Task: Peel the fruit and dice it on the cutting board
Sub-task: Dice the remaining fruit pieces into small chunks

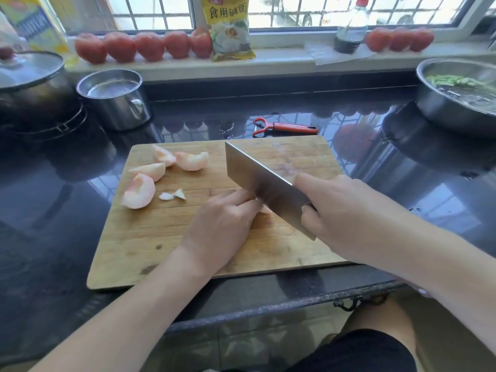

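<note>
A wooden cutting board [150, 248] lies on the dark counter in front of me. Several pale pink peeled fruit wedges [139, 196] and a small scrap [171, 196] sit on its left part. My left hand [222, 226] curls its fingers over a fruit piece [265, 209] that is almost hidden under them. My right hand [346, 213] grips the handle of a broad steel cleaver [257, 175]. The blade stands against my left knuckles, its edge down on the piece.
A red peeler [284, 128] lies just behind the board. A steel pot [115, 98] and a lidded pan [32, 84] stand at the back left, a steel basin with greens [456, 103] at the right. Tomatoes [145, 45] line the sill.
</note>
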A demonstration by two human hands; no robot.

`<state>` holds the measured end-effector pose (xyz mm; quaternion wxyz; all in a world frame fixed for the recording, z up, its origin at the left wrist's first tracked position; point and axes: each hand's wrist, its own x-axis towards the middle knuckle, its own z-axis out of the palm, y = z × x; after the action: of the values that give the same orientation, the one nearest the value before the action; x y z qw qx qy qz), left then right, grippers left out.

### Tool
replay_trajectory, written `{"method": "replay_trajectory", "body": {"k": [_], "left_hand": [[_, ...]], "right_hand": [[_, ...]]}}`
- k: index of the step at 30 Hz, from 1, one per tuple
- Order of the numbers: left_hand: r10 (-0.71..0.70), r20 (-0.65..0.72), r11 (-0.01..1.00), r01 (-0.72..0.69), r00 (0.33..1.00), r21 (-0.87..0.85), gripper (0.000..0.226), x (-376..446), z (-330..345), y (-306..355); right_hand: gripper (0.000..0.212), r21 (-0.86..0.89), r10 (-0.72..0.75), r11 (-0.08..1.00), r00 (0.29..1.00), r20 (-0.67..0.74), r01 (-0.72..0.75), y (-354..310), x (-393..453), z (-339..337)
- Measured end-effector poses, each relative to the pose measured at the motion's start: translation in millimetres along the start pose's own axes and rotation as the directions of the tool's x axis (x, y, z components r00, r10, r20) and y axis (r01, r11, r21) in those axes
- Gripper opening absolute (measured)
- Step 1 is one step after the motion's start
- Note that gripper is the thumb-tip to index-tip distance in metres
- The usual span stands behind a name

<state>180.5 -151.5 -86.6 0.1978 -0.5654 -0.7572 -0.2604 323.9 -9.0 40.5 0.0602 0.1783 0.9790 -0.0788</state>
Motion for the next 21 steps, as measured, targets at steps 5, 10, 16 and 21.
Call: {"method": "replay_trajectory", "body": {"k": [5, 10, 16, 21], "left_hand": [[0.005, 0.004, 1.000, -0.005, 1.000, 0.020, 0.023, -0.2, -0.3, 0.6], [0.042, -0.010, 0.997, -0.042, 0.999, 0.069, 0.020, 1.0, 0.1, 0.2], [0.060, -0.024, 0.995, -0.058, 0.998, 0.077, 0.022, 2.1, -1.9, 2.0], [0.019, 0.028, 0.998, -0.021, 0.999, 0.055, 0.026, 0.8, 0.6, 0.7]], "right_hand": [[0.017, -0.063, -0.009, 0.998, 1.000, 0.011, 0.010, 5.5, -8.8, -5.6], [0.021, -0.117, -0.031, 0.993, 0.999, 0.012, 0.032, 6.8, -11.9, -6.4], [0.030, -0.053, -0.010, 0.999, 1.000, -0.029, 0.009, 10.5, -6.1, -12.8], [0.018, -0.043, -0.038, 0.998, 0.999, -0.002, 0.038, 11.8, -2.4, -7.7]]}}
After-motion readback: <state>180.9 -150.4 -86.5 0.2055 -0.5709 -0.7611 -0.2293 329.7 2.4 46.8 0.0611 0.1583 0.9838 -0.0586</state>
